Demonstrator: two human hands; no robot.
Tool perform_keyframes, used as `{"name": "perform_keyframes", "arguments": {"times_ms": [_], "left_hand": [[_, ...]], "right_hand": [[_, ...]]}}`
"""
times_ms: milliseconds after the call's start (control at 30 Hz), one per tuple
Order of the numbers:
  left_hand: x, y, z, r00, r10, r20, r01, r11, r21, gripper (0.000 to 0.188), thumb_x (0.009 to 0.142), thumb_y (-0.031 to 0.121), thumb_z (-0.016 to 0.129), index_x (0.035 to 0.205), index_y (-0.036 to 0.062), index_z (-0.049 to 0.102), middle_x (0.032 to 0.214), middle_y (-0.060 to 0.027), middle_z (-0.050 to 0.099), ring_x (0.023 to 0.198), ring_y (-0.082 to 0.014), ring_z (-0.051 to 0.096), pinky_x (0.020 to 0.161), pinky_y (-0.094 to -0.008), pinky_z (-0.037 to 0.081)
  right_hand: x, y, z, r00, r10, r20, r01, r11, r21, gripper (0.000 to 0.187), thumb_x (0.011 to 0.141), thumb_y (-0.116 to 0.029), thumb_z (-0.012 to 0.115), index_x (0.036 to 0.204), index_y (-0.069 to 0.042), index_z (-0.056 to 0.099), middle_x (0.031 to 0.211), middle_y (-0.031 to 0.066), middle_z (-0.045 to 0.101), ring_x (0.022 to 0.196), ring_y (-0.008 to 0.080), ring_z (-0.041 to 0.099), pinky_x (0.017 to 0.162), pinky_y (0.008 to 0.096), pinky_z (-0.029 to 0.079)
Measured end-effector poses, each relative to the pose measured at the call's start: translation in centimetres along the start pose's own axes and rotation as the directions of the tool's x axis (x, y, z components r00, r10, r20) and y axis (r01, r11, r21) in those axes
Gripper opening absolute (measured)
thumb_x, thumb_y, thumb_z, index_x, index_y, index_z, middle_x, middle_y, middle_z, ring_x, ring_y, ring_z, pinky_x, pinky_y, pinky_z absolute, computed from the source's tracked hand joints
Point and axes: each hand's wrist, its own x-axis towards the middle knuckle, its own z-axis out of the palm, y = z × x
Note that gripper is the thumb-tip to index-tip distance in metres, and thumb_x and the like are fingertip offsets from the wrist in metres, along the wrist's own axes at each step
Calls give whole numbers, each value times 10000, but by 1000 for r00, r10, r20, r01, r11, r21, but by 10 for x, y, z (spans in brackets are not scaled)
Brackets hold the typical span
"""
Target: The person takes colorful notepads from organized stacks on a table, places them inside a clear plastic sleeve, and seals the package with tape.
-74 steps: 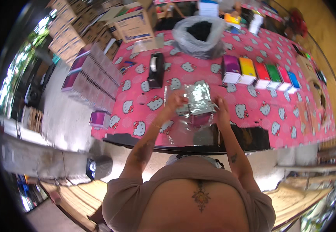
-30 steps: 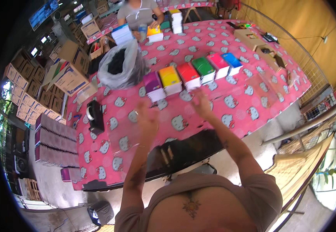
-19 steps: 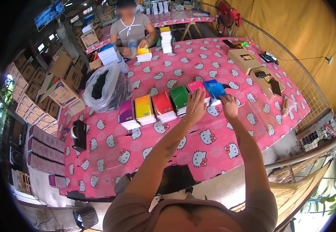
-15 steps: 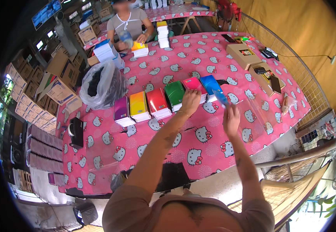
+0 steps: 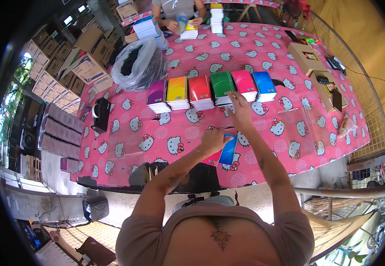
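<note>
In front of me on the table, my left hand [image 5: 214, 141] is closed on a pink notebook [image 5: 212, 158], most of which it covers. Right beside it lies a blue spiral notebook [image 5: 229, 150], close under my left thumb. My right hand [image 5: 240, 108] reaches forward to the green notebook stack [image 5: 221, 84], its fingers at the near right corner of the top notebook. To the right of that stand the pink stack [image 5: 244, 82] and the blue stack [image 5: 263, 83]. Left of it are the red stack [image 5: 198, 88], yellow stack [image 5: 177, 88] and purple stack [image 5: 157, 93].
A clear plastic bag [image 5: 139, 66] with dark contents stands at the left, near a tape dispenser [image 5: 100, 114]. Cardboard trays [image 5: 307, 60] lie at the right. Across the table [image 5: 174, 146], a person handles a yellow notebook [image 5: 189, 31]. Cartons [image 5: 90, 62] are piled at the far left.
My left hand has come back from the pink stack toward me with a pink notebook. The blue notebook, earlier in my right hand, now lies near me; my right hand has moved to the green stack.
</note>
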Motion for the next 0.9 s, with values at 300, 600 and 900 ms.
{"name": "perform_keyframes", "arguments": {"times_ms": [300, 600, 900], "left_hand": [[58, -126, -79, 855, 297, -426, -168, 934, 314, 335, 896, 67, 596, 1230, 71, 625, 1211, -154, 663, 1121, -363, 626, 939, -525, 487], [-111, -57, -24, 825, 564, -25, -564, 825, -14, 348, 918, 143, 619, 1238, 8, 599, 1357, -173, 551, 1267, -312, 541, 1037, -483, 444], [48, -144, -93, 852, 206, -481, 23, 904, 427, 367, 910, 84, 564, 1271, 20, 578, 1288, -181, 620, 1225, -361, 571, 1094, -506, 387]], "right_hand": [[-7, 4, 4, 959, 284, 13, -276, 920, 279, 312, 816, 10, 631, 1103, -94, 689, 1188, 73, 661, 1170, 282, 579, 1041, 438, 400], [-115, 38, -2, 833, 268, 485, -517, 691, 506, 474, 736, 144, 479, 1136, -44, 649, 1305, 141, 621, 1281, 310, 536, 1086, 413, 402], [27, -13, 91, 968, -158, 196, 173, 983, -62, 464, 802, 37, 558, 1249, -72, 619, 1307, 115, 605, 1232, 319, 543, 1040, 424, 427]]}}
